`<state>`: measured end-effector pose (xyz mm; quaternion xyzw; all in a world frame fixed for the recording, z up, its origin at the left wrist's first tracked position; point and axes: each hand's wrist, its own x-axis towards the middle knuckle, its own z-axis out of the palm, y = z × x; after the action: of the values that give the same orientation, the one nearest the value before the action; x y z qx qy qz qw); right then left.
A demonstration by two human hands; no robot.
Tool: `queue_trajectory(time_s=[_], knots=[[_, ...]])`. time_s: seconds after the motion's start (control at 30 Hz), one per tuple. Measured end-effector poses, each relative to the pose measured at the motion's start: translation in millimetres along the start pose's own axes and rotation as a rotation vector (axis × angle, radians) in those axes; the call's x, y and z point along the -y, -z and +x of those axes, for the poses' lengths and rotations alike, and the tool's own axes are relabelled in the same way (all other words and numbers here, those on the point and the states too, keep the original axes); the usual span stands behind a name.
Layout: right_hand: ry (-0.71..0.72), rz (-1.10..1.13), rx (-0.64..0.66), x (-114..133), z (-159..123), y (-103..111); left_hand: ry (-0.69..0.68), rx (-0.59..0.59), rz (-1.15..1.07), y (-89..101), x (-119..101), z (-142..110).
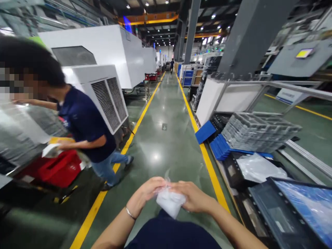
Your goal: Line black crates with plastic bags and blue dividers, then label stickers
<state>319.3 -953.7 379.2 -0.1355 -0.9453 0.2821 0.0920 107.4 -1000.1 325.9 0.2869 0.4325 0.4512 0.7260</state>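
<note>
A small white plastic bag (171,202) is held close in front of my body, over the aisle floor. My left hand (153,186), with a bracelet on its wrist, pinches the bag's upper left edge. Around the bag's right side and top, my right hand (190,195) has its fingers closed. A thin clear flap of the plastic sticks up between the two hands. What the bag contains, if anything, I cannot make out.
A person (85,121) in a dark shirt leans toward a machine on the left, beside a red bin (61,167). Grey stacked trays (259,129), blue panels (219,145) and black crates (280,211) line the right. Yellow lines (211,171) border the green aisle (160,138).
</note>
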Motion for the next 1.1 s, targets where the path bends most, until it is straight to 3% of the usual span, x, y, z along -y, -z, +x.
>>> queue_trajectory(time_s=[0.17,0.37,0.5,0.63,0.83,1.0,1.1], knots=[[-0.062,-0.009,0.013,-91.5,43.6,63.7,0.026,0.071,0.114,1.8,-62.4,116.2],[0.062,0.117,-0.013,-223.8,113.4,131.5,0.129,0.172,0.085,32.4,-112.3,265.8],[0.112,0.129,-0.043,-312.4,176.2,186.5,0.009,0.038,-0.047,56.0,-170.8,350.0],[0.210,0.105,-0.020,-386.7,249.1,238.5,-0.119,-0.136,-0.130,83.2,-243.1,408.2],[0.351,0.006,0.109,-486.9,371.9,278.2,-0.083,-0.204,0.131,156.7,-337.1,480.7],[0.391,-0.153,0.179,-570.0,485.3,307.3,-0.061,-0.193,0.290,235.2,-412.9,562.1],[0.385,-0.230,0.173,-615.9,546.6,333.3,-0.087,-0.199,0.378,272.7,-463.2,613.1]])
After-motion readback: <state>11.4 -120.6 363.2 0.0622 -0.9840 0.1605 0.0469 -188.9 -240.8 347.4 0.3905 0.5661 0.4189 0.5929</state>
